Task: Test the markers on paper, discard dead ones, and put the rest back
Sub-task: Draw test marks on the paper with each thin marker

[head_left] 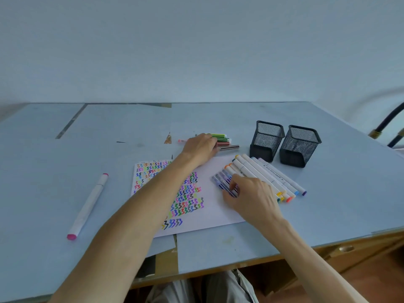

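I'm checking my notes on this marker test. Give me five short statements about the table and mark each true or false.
1. Two black mesh pen holders stand side by side at the far right. True.
2. The left hand rests on the pink-capped marker. False: that marker lies alone on the table to the left; the hand is on the thin coloured pens.
3. The paper carries rows of coloured squiggles. True.
4. The white markers stand inside a holder. False: they lie in a row on the paper's right edge.
5. The right hand touches the purple pens. True.
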